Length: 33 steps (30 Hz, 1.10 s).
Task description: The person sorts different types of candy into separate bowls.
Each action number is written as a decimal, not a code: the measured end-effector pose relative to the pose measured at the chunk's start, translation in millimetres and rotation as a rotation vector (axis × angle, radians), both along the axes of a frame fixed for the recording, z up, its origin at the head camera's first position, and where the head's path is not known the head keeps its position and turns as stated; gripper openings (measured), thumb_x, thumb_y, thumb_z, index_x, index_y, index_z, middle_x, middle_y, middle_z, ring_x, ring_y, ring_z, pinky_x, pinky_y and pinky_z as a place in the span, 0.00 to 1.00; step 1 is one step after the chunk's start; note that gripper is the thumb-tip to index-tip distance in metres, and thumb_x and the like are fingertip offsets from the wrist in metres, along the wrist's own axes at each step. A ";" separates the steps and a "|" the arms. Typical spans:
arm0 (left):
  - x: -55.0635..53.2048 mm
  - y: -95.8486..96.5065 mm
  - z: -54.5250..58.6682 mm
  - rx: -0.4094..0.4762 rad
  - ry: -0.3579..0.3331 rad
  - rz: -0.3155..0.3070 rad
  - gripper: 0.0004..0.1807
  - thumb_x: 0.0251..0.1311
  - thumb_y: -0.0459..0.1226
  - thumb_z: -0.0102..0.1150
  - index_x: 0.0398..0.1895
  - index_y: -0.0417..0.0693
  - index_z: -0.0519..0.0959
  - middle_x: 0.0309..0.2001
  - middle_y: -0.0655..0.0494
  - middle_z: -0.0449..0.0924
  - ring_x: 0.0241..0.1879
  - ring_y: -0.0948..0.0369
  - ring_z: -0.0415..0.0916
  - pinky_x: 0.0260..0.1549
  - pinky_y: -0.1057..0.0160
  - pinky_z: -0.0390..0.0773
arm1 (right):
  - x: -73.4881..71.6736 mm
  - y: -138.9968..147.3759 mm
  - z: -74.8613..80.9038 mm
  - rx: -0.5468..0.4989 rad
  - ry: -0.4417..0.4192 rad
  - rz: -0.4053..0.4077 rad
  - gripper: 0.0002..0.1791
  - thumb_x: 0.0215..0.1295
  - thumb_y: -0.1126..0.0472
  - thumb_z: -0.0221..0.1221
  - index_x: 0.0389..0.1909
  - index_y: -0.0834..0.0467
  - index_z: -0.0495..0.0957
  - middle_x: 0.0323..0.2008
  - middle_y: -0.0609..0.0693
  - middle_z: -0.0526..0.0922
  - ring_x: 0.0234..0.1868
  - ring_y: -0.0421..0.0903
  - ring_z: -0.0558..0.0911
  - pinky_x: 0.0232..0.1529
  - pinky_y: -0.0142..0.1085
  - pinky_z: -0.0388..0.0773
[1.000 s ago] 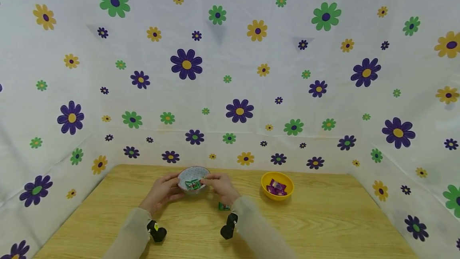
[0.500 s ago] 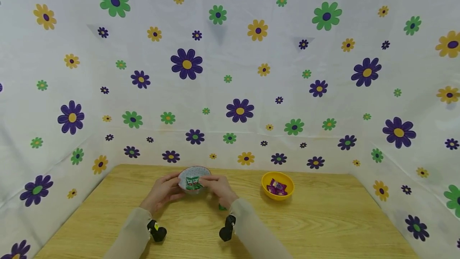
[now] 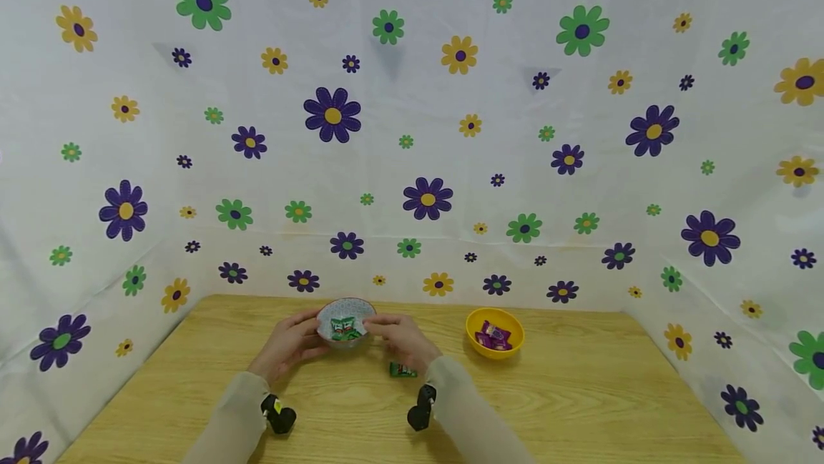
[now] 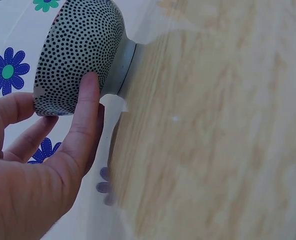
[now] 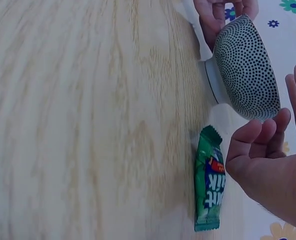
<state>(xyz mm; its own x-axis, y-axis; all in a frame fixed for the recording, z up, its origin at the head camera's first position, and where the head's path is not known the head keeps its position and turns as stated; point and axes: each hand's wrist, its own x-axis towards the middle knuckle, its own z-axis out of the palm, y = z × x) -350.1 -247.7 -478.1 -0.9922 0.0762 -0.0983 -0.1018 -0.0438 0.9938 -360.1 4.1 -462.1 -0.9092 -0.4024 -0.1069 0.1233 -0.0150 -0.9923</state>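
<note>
A dotted bowl (image 3: 347,309) stands towards the back of the table, left of centre, with several green-wrapped candies (image 3: 344,326) inside. My left hand (image 3: 292,342) holds the bowl's left side; in the left wrist view, its fingers (image 4: 89,95) press the dotted outer wall. At the bowl's right rim is my right hand (image 3: 404,339), its fingers spread apart and nothing seen between them. In the right wrist view, the fingertips (image 5: 283,117) lie close to the rim; whether they touch it I cannot tell. One green candy packet (image 5: 209,182) lies on the table by the right hand.
To the right stands a yellow bowl (image 3: 475,321) holding several purple-wrapped candies (image 3: 494,335). The wooden table (image 3: 579,385) meets a white flowered cloth (image 3: 412,164) at the back and sides.
My right hand had its fingers on a green candy over the dotted bowl; the candy now lies inside. That hand has drawn back slightly right, uncovering the loose packet. The left hand stays put.
</note>
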 end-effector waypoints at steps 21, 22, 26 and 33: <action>-0.5 0.3 0.7 -0.003 -0.004 0.003 0.27 0.75 0.37 0.43 0.73 0.36 0.58 0.55 0.44 0.76 0.45 0.58 0.80 0.49 0.52 0.83 | -15.5 49.7 -7.3 0.391 0.219 0.176 0.15 0.64 0.61 0.63 0.51 0.59 0.84 0.53 0.51 0.83 0.46 0.43 0.75 0.48 0.37 0.73; -0.8 0.3 0.7 -0.007 -0.001 0.000 0.27 0.75 0.37 0.43 0.73 0.36 0.57 0.55 0.44 0.76 0.45 0.58 0.80 0.49 0.53 0.83 | -16.0 51.5 -7.5 0.402 0.231 0.188 0.14 0.64 0.62 0.63 0.49 0.59 0.85 0.53 0.51 0.83 0.48 0.44 0.76 0.54 0.40 0.73; -1.9 0.7 0.5 -0.011 0.002 0.003 0.27 0.75 0.37 0.44 0.73 0.36 0.58 0.56 0.43 0.76 0.45 0.58 0.80 0.48 0.52 0.83 | -16.7 56.0 -8.7 0.443 0.246 0.216 0.10 0.61 0.64 0.66 0.44 0.56 0.87 0.51 0.48 0.85 0.50 0.44 0.75 0.61 0.45 0.69; -0.7 1.4 1.0 -0.016 -0.007 0.012 0.27 0.75 0.37 0.44 0.73 0.37 0.58 0.58 0.40 0.74 0.45 0.57 0.80 0.49 0.51 0.82 | -16.7 58.2 -9.9 0.505 0.267 0.246 0.09 0.58 0.64 0.69 0.39 0.51 0.89 0.47 0.42 0.85 0.44 0.43 0.74 0.50 0.37 0.72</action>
<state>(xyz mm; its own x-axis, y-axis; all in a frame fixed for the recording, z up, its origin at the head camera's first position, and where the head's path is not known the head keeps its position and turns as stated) -350.8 -246.4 -477.1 -0.9923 0.0623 -0.1068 -0.1087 -0.0289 0.9937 -376.8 62.3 -472.0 -0.8177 -0.5629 -0.1204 -0.1900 0.4614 -0.8666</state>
